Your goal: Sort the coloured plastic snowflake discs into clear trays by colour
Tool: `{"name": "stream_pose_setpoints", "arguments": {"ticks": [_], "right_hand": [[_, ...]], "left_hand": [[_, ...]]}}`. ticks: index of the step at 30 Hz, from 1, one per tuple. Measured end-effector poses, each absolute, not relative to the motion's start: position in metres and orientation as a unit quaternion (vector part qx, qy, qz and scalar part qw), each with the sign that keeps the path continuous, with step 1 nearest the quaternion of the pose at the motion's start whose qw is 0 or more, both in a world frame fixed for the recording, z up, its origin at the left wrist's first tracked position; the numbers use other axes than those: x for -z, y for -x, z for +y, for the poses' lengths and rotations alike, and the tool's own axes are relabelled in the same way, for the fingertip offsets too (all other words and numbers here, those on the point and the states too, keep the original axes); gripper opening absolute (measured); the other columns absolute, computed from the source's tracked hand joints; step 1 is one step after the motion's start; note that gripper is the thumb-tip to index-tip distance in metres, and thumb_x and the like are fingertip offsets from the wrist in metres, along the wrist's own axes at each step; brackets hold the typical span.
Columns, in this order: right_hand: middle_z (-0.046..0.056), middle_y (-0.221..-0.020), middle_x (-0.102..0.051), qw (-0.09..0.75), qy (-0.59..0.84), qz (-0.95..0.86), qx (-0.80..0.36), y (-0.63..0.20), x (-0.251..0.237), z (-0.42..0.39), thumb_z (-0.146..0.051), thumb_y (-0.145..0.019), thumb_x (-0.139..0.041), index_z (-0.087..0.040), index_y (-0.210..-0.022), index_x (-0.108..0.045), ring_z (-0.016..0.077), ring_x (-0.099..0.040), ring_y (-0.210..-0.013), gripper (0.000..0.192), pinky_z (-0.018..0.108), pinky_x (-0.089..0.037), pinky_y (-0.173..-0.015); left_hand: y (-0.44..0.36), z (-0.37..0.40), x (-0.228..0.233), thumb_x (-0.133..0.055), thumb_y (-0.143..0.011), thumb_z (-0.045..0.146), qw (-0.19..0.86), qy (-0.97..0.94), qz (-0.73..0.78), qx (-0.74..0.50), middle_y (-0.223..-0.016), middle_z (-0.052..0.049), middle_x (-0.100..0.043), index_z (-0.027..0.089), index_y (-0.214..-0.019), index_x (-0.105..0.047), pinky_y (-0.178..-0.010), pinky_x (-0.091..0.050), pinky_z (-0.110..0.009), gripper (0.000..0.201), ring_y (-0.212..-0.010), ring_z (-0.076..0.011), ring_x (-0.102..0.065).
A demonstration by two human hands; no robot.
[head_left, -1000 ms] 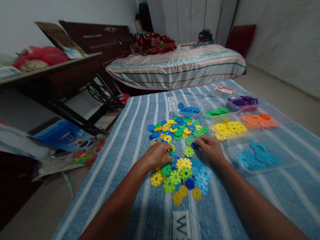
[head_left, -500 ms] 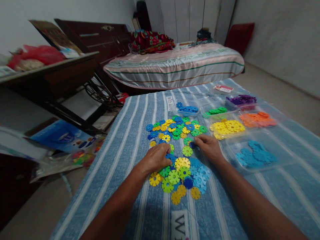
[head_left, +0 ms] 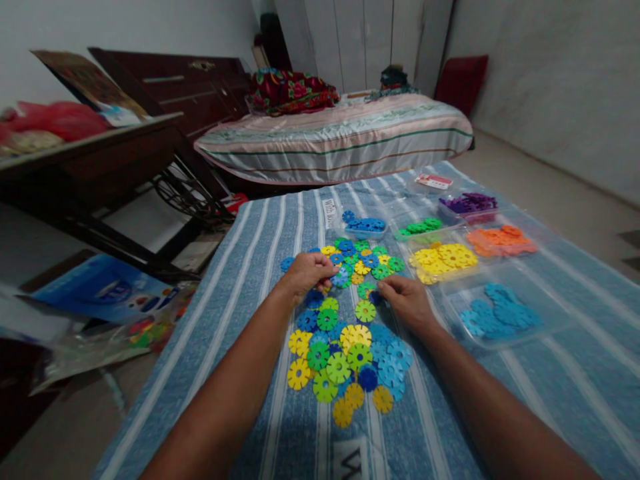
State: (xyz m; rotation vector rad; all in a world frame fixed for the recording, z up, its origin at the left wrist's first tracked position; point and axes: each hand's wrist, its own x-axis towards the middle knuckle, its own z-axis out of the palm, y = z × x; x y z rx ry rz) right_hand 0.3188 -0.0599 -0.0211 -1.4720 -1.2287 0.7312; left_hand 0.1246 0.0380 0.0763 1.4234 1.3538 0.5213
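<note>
The left hand point(head_left: 306, 272) was laid palm-down on the far part of the pile of plastic discs point(head_left: 345, 313), its fingers curled over a few of them; whether one was actually pinched could not be told. The right hand point(head_left: 407, 301) was closed by its fingertips on a dark blue disc point(head_left: 376, 296) just beside a green disc point(head_left: 365, 311). The pile lay loose on the striped cloth point(head_left: 260, 280), directly beneath and between both hands. To the right, clear trays point(head_left: 500, 313) were seen, each holding one colour, apparently for sorting.
</note>
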Motion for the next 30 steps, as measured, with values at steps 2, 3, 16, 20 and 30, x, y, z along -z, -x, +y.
{"name": "stream_pose_setpoints", "arguments": {"ticks": [2, 3, 16, 20, 30], "right_hand": [[0.001, -0.064, -0.067, 0.516, 0.617, -0.509, -0.306, -0.319, 0.021, -0.06, -0.047, -0.08, -0.056, -0.019, -0.069, -0.071, 0.0173, -0.06, -0.063, 0.033, 0.029, -0.041, -0.062], [0.001, -0.064, -0.067, 0.516, 0.617, -0.508, -0.307, -0.319, 0.021, -0.06, -0.047, -0.08, -0.057, -0.019, -0.07, -0.071, 0.0173, -0.06, -0.063, 0.033, 0.029, -0.042, -0.062], [0.0, -0.063, -0.066, 0.525, 0.612, -0.514, -0.293, -0.32, 0.024, -0.06, -0.045, -0.081, -0.057, -0.02, -0.07, -0.071, 0.0167, -0.059, -0.062, 0.031, 0.029, -0.041, -0.061], [0.0, -0.063, -0.066, 0.525, 0.613, -0.509, -0.3, -0.321, 0.023, -0.061, -0.046, -0.079, -0.058, -0.019, -0.07, -0.071, 0.0171, -0.06, -0.063, 0.031, 0.029, -0.042, -0.062], [0.001, -0.064, -0.065, 0.521, 0.606, -0.515, -0.312, -0.323, 0.024, -0.062, -0.048, -0.08, -0.059, -0.018, -0.07, -0.07, 0.018, -0.059, -0.064, 0.033, 0.031, -0.043, -0.063]], "left_hand": [[-0.151, 0.052, -0.086, -0.079, -0.067, 0.021, 0.545, -0.56, 0.556, -0.284, -0.05, 0.003, -0.059, 0.015, -0.07, -0.056, -0.045, -0.044, -0.017, 0.024, -0.045, -0.0077, -0.055], [-0.163, 0.058, -0.092, -0.078, -0.067, 0.019, 0.558, -0.541, 0.541, -0.322, -0.054, 0.003, -0.06, 0.014, -0.073, -0.056, -0.049, -0.047, -0.017, 0.023, -0.048, -0.0079, -0.058], [-0.136, 0.014, -0.079, -0.061, -0.071, 0.012, 0.377, -0.791, 0.48, -0.043, -0.053, 0.005, -0.056, 0.016, -0.067, -0.064, -0.054, -0.038, -0.021, 0.006, -0.051, -0.0091, -0.052], [-0.115, -0.012, -0.081, -0.061, -0.069, 0.009, 0.252, -0.86, 0.438, 0.076, -0.056, 0.005, -0.056, 0.018, -0.07, -0.068, -0.059, -0.034, -0.022, 0.012, -0.058, -0.0105, -0.05], [-0.117, -0.029, -0.071, -0.064, -0.066, 0.015, 0.196, -0.881, 0.412, 0.125, -0.069, 0.0, -0.065, 0.022, -0.074, -0.07, -0.059, -0.032, -0.025, 0.012, -0.066, -0.0157, -0.055]]}}
